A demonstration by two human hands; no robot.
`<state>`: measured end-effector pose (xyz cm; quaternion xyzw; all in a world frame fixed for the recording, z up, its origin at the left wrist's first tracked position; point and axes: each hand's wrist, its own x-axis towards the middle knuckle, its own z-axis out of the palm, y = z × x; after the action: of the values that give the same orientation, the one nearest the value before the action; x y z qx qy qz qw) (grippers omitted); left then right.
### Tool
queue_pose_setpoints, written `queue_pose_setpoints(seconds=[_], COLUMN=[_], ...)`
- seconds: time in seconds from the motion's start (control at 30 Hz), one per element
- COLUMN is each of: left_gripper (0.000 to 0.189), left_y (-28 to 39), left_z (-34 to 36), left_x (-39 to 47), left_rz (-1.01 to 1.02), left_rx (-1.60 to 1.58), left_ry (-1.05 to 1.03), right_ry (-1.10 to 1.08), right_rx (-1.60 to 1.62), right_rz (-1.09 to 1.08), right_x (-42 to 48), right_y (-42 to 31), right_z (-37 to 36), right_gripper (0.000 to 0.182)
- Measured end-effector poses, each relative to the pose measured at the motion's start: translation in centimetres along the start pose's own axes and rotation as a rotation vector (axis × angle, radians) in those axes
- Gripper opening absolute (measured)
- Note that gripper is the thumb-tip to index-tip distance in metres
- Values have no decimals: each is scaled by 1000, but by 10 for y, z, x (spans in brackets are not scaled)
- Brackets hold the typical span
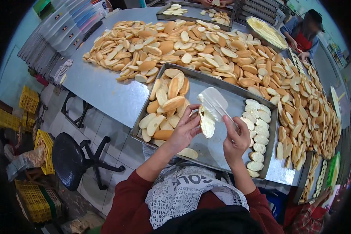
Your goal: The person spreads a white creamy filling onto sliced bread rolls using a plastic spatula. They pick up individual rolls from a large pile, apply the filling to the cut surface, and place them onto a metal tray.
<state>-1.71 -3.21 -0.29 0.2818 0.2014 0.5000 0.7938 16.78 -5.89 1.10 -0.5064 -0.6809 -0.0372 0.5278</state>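
Note:
My left hand [185, 128] grips a bread slice [207, 124] whose cut face bears pale cream. In my right hand [236, 140] is a white plastic spatula [218, 102], its cream-smeared blade resting against the top of that slice. Both hands are above a metal baking tray [203, 78]. Plain bread slices [171, 102] are heaped in the tray's left part, some with the brown crust up. Along its right side, cream-covered slices [260, 128] lie in overlapping rows. One bare slice [188, 153] lies by the tray's near edge.
A large heap of bread slices [193, 46] spreads over the metal table [111, 93] beyond and right of the tray. A bowl of cream [266, 30] stands at the far right, near a co-worker [302, 38]. A black stool [68, 161] and yellow crates [36, 201] are to the left.

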Motion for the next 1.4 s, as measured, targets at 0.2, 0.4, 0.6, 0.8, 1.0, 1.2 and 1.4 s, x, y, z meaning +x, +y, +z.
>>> queue_pose_setpoints(seconds=[0.2, 0.4, 0.6, 0.8, 1.0, 1.2, 1.4], left_gripper=[45, 47, 53, 50, 56, 53, 52], left_y=[-9, -13, -32, -84, -114, -118, -119], left_z=[-1, -6, -13, -10, 15, 0, 0], left_x=[2, 6, 25, 42, 60, 67, 65], left_rz=[-31, -40, -132, -328, -383, -447, -402], left_rx=[102, 188, 506, 948, 1025, 801, 879], left_ry=[-41, -17, -126, -326, -577, -509, -470], right_ry=[-46, -208, -175, 118, 291, 249, 205], right_rx=[-136, 735, 817, 634, 592, 631, 669], right_rz=[49, 1035, 1115, 1125, 1153, 1161, 1182], right_x=[8, 18, 9, -3, -24, -39, -44], right_y=[19, 33, 39, 54, 61, 65, 65], right_z=[12, -9, -60, -120, -154, -159, -149], right_gripper=[62, 34, 39, 38, 40, 40, 36])
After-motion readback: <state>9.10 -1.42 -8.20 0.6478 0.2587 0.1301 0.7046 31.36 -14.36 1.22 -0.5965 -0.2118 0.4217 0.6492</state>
